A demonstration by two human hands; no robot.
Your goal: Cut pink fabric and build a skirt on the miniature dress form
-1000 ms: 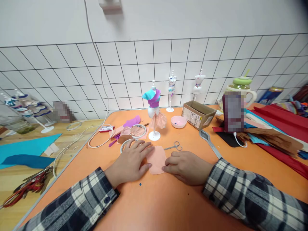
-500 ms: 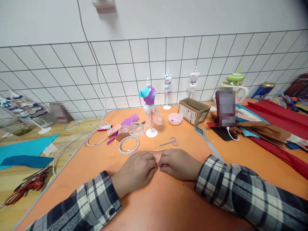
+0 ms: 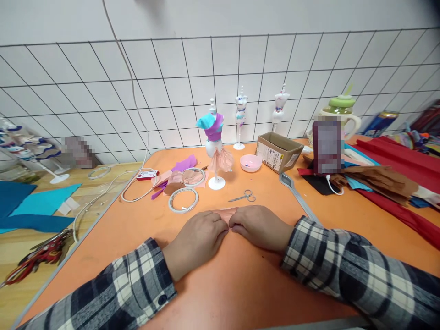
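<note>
A small peach-pink piece of crepe-like paper or fabric [image 3: 225, 213] lies on the orange table under my fingers; much of it is hidden. My left hand [image 3: 202, 236] is closed on its near edge, thumb and fingers pressed together. Facing it, almost touching, my right hand [image 3: 259, 225] pinches the same piece with curled fingers. Small scissors [image 3: 244, 196] rest just beyond my hands. Behind them stands a mini dress form [image 3: 215, 137] in a turquoise and purple top and a gathered peach skirt.
Tape rolls [image 3: 183, 200] and purple and peach scraps [image 3: 184, 163] lie left of the dress form. A pink bowl [image 3: 250, 163] and cardboard box [image 3: 279, 152] sit at the back. Rightward are a phone [image 3: 326, 145], a mug [image 3: 340, 109] and red sheets [image 3: 398, 160]. Red-handled scissors [image 3: 41, 259] lie left.
The view has tilted and shifted slightly, so the table's things appear higher. My hands keep hold of the peach piece and have turned a little, with their fingertips still close together.
</note>
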